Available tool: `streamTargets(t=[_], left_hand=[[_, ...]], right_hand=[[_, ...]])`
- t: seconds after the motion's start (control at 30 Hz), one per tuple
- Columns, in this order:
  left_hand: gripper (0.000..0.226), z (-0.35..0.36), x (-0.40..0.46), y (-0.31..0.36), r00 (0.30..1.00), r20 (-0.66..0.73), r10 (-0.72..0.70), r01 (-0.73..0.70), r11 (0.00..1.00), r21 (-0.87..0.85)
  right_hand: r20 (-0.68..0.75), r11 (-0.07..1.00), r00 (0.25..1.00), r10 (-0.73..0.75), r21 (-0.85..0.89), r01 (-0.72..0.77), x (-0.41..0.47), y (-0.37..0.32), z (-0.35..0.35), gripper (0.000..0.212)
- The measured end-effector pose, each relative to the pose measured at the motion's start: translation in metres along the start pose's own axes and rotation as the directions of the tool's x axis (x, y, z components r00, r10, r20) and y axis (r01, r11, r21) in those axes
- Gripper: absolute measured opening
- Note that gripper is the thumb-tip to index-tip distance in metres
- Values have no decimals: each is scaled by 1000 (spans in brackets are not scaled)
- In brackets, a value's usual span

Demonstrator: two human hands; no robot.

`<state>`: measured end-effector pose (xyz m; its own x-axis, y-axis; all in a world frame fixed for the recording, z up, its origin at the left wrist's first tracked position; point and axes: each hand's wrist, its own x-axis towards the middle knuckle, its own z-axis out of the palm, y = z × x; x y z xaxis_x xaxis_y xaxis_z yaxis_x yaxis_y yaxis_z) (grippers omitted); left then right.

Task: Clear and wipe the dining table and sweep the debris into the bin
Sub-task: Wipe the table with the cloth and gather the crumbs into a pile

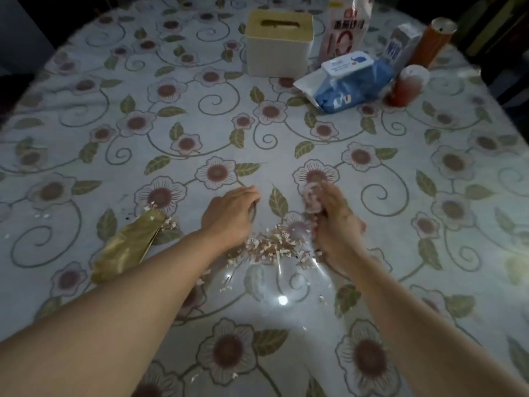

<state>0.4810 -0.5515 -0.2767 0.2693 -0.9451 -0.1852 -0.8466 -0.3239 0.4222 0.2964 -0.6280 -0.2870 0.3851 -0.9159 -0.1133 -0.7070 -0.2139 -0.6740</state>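
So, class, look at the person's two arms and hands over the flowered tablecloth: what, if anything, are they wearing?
Both forearms are bare for all of their visible length: no sleeves, cuffs or gloves show. The left hand and right hand are bare too, and no watch, bracelet or ring can be made out, though the dim, slightly blurred picture could hide something small.

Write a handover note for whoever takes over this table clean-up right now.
Left hand: open, edge down on the table, cupping the crumb pile.
Right hand: grips a crumpled wad, apparently a tissue; blurred.
Done: most debris gathered between the hands.
Left: stray crumbs around the gold packet, the packet itself, the wipe, the bin (not in view). Tissue box and wet wipes stand at the far side.
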Motion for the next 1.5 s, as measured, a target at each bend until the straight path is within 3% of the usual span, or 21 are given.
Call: streamTargets(t=[0.07,0.13,0.27,0.37,0.4,0.5,0.6,0.8,0.93,1.0,1.07,1.13,1.17,1.23,1.3,1.43,1.5], left_hand=[[54,-3,-2,3,1000,17,0,0,1000,8],[56,-7,-7,7,999,43,-12,11,1000,24],[38,-21,-19,14,995,61,-76,74,997,27],[28,-27,-24,20,997,45,-66,63,997,52],[31,-27,-24,22,998,41,-54,51,996,73],[45,-28,-25,30,996,53,-74,70,995,76],[49,-36,-27,37,994,44,-97,95,995,31],[49,-70,-51,25,985,27,-170,172,971,-167],[43,-97,-75,9,987,34,-156,159,957,-244],[43,-113,-88,9,992,72,-108,128,903,-411],[40,-131,-100,13,995,94,-41,91,779,-621],[20,-149,-112,12,998,12,-56,49,728,-684],[13,-155,-116,11,996,-37,-83,39,761,-648],[20,-167,-125,1,982,-120,-144,73,883,-463],[24,-173,-135,-10,972,-122,-201,146,921,-361],[9,-184,-157,-33,966,-120,-229,165,903,-396],[26,-191,-163,-39,967,-97,-237,172,883,-437]], right_hand=[[36,993,996,-76,93,73,-30,-25,30,55],[16,983,987,-157,103,154,-48,-45,45,41],[133,946,975,-176,297,130,-54,-72,30,27],[-80,905,975,-207,362,222,-61,-80,7,28],[-119,912,975,-190,347,220,-62,-78,1,30],[-25,942,999,-26,335,33,-67,-73,-15,26],[-90,906,990,110,419,-63,-71,-79,-25,10],[3,805,974,228,562,-190,-82,-119,-39,16],[-49,767,963,265,616,-179,-87,-156,-46,39],[-48,763,965,259,623,-174,-89,-175,-49,37],[15,739,972,236,646,-189,-93,-192,-49,26],[45,782,974,224,588,-207,-98,-208,-48,20],[28,806,973,229,555,-206,-99,-214,-48,20],[-29,828,970,242,527,-191,-105,-226,-49,21],[-97,869,969,228,470,-157,-108,-234,-53,22],[-249,945,962,115,327,-28,-115,-256,-53,24],[-224,967,974,38,254,21,-117,-265,-48,28]])
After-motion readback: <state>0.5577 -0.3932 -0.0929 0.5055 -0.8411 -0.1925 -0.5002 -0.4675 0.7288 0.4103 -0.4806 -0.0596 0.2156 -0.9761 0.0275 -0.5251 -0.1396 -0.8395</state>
